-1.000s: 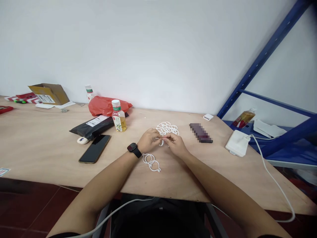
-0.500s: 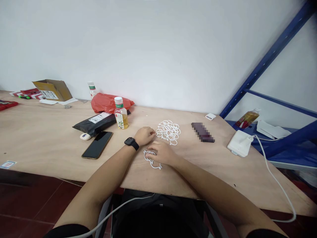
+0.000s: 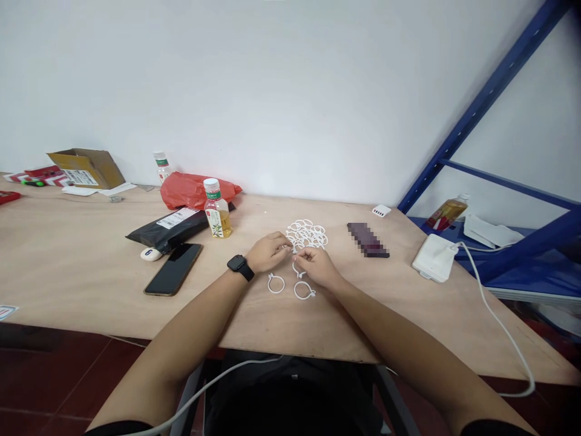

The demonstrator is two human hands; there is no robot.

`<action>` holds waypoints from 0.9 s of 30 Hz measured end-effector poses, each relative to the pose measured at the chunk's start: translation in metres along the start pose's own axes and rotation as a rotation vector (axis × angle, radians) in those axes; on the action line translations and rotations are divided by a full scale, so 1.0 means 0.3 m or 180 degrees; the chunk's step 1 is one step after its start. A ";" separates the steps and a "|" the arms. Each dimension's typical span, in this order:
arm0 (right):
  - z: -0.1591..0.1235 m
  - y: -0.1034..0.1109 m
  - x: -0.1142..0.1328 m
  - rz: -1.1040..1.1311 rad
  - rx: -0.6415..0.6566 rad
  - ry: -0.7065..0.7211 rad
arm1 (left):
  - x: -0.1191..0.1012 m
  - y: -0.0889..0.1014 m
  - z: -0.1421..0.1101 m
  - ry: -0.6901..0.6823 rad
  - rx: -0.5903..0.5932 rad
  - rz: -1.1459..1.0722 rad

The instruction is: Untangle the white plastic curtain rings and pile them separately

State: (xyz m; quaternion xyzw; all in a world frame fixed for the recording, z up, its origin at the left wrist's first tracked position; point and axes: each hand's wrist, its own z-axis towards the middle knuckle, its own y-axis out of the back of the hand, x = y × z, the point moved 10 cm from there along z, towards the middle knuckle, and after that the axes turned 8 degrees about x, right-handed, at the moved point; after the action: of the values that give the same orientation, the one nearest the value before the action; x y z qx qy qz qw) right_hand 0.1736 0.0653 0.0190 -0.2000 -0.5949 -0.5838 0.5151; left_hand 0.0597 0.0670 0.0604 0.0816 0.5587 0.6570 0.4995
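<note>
White curtain rings (image 3: 308,231), several of them with small eyelets, lie in a heap on the wooden table. My right hand (image 3: 318,266) pinches one curtain ring (image 3: 298,270) at the heap's near edge; part of it is covered by the fingers. Beside it, my left hand (image 3: 269,252) has its fingers curled together at the left edge of the heap, almost meeting the right fingertips. What those left fingertips grip is too small to make out. Closer to me, a single ring (image 3: 276,283) and another ring (image 3: 304,290) lie flat and apart.
Left of my hands are a phone (image 3: 173,269), a white round case (image 3: 150,254), a black parcel (image 3: 170,229), a drink bottle (image 3: 218,209) and a red bag (image 3: 188,191). To the right lie a blurred dark object (image 3: 367,240) and a white charger (image 3: 434,257) with its cable.
The rings that lay together under my right hand are now spread apart in front of me. My right hand has moved away from me, toward the left fingertips, with a ring in its pinch.
</note>
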 end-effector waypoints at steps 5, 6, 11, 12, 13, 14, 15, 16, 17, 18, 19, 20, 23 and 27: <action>0.016 0.044 -0.042 0.0768 -0.0417 -0.0214 | -0.117 0.020 -0.008 -0.0464 -0.0349 -0.0191; 0.017 0.050 -0.049 0.0883 -0.0502 -0.0246 | -0.137 0.013 -0.007 -0.0530 -0.0320 -0.0154; 0.013 0.049 -0.083 0.1277 -0.0660 -0.0417 | -0.169 0.000 -0.001 -0.0632 -0.0344 0.0107; 0.012 0.048 -0.074 0.1183 -0.0614 -0.0373 | -0.165 0.003 -0.001 -0.0634 -0.0399 0.0149; 0.012 0.049 -0.056 0.1001 -0.0555 -0.0266 | -0.157 0.007 -0.001 -0.0619 -0.0463 0.0193; 0.010 0.053 -0.028 0.0753 -0.0518 -0.0096 | -0.146 0.012 -0.002 -0.0578 -0.0532 0.0239; 0.004 0.063 0.006 0.0480 -0.0535 0.0114 | -0.134 0.018 -0.003 -0.0515 -0.0609 0.0282; -0.004 0.076 0.041 0.0220 -0.0606 0.0327 | -0.119 0.025 -0.005 -0.0430 -0.0686 0.0315; -0.015 0.092 0.072 0.0001 -0.0728 0.0509 | -0.105 0.032 -0.007 -0.0336 -0.0759 0.0335; -0.028 0.110 0.095 -0.0161 -0.0888 0.0635 | -0.092 0.038 -0.009 -0.0239 -0.0820 0.0342; -0.039 0.125 0.111 -0.0267 -0.1030 0.0704 | -0.081 0.043 -0.011 -0.0148 -0.0865 0.0340; -0.046 0.134 0.121 -0.0331 -0.1120 0.0740 | -0.071 0.047 -0.013 -0.0061 -0.0896 0.0339; -0.053 0.128 0.140 -0.0409 -0.1115 0.0858 | -0.055 0.051 -0.014 0.0132 -0.0912 0.0373; -0.047 0.108 0.126 -0.0298 -0.0987 0.0821 | -0.058 0.044 -0.009 0.0085 -0.0838 0.0396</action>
State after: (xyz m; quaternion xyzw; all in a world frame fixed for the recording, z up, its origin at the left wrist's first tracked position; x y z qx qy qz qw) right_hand 0.1914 0.0467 0.0639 -0.1726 -0.4357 -0.7125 0.5223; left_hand 0.0590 0.0540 0.0779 0.0411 0.4681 0.7553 0.4568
